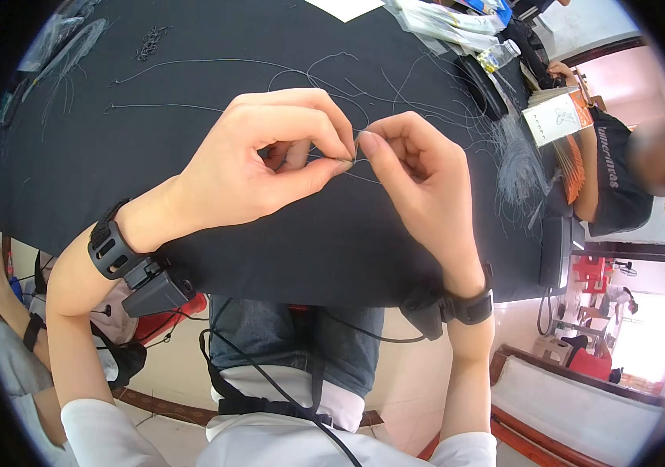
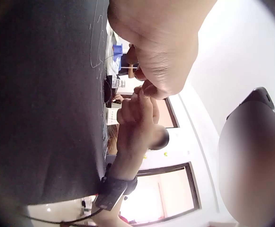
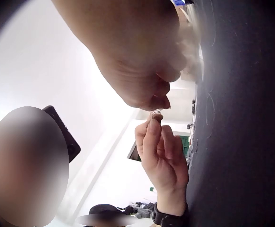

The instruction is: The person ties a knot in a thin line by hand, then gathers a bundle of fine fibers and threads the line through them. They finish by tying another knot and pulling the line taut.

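Above the black table, both hands meet fingertip to fingertip on a thin grey line. The left hand (image 1: 270, 152) pinches the line (image 1: 359, 162) between thumb and forefinger. Close beside it, the right hand (image 1: 426, 175) has its thumb against its curled forefinger, with the line at the tips. In the left wrist view the right hand (image 2: 136, 120) faces the left hand (image 2: 161, 56), fingertips nearly touching. A small shiny loop (image 3: 157, 113) shows at the left hand's fingertips (image 3: 151, 125) in the right wrist view. The exact tangle between the fingers is too small to tell.
Long loose lines (image 1: 215, 61) spread over the black table (image 1: 60, 171). A tangled bundle of line (image 1: 521, 167) lies at the right, near a black case (image 1: 482, 86), a small bottle (image 1: 498, 56) and plastic packets (image 1: 445, 27). A person (image 1: 620, 167) sits beyond the right edge, holding cards.
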`<action>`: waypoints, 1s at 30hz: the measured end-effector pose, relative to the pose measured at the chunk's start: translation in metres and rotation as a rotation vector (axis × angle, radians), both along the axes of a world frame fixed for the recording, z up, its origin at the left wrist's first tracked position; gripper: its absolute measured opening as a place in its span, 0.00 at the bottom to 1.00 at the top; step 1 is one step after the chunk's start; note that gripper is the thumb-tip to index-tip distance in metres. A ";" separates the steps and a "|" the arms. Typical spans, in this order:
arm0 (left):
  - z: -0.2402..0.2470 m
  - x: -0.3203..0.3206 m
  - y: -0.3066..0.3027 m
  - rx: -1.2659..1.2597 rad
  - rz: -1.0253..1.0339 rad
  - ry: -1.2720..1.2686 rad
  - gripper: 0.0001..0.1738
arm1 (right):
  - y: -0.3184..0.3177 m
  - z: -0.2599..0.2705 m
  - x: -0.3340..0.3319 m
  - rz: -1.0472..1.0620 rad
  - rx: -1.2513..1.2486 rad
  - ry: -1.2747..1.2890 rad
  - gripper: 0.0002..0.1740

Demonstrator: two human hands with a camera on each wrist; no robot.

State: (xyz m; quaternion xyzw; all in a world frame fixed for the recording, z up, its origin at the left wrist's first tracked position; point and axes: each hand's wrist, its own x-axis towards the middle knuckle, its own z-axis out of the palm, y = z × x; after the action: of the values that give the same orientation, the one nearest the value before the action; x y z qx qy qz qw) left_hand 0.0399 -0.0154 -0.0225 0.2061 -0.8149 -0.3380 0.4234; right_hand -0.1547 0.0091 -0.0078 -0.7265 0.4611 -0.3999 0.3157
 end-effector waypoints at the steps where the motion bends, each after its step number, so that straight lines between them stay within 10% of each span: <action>1: 0.000 0.000 -0.001 -0.003 -0.005 0.000 0.04 | 0.000 0.000 0.000 -0.013 0.007 -0.017 0.06; 30: -0.001 -0.004 0.001 0.011 0.128 -0.090 0.03 | 0.005 0.004 -0.001 0.175 0.112 0.066 0.07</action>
State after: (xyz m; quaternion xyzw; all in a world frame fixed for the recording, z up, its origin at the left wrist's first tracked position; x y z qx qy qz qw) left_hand 0.0359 -0.0144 -0.0232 0.2752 -0.8165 -0.3049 0.4058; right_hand -0.1555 0.0146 -0.0036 -0.7581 0.4275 -0.3203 0.3741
